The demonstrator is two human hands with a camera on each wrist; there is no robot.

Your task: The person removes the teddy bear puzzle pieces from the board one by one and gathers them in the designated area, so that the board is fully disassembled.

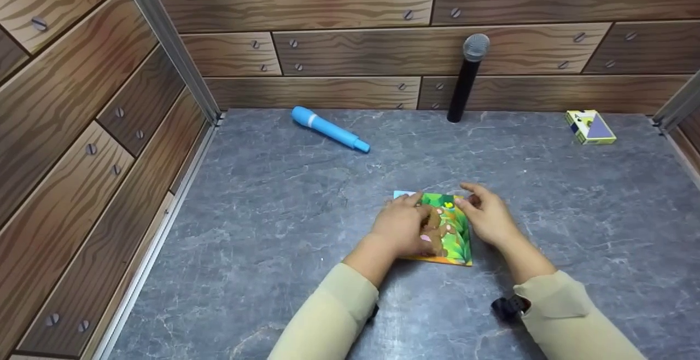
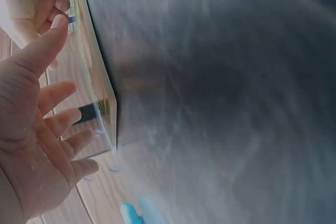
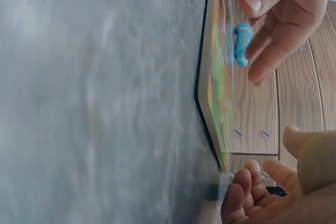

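A flat square picture board (image 1: 456, 239) with brown animals and green leaves lies on the grey table. My left hand (image 1: 402, 223) is over its left half, covering part of the picture; in the left wrist view the fingers (image 2: 63, 121) are spread, with nothing in the palm. At the upper right corner of the board is my right hand (image 1: 489, 215), its thumb right at the edge and its index finger reaching out past it. The right wrist view shows the board (image 3: 218, 98) edge-on, with the left hand (image 3: 289, 19) above it and the right hand (image 3: 268, 198) by its corner.
A blue toy microphone (image 1: 331, 130) lies at the back left. Behind the board a black microphone (image 1: 465, 78) with a grey mesh head stands upright. A small yellow card box (image 1: 590, 127) lies at the back right. Wood-patterned walls (image 1: 350, 53) enclose the table.
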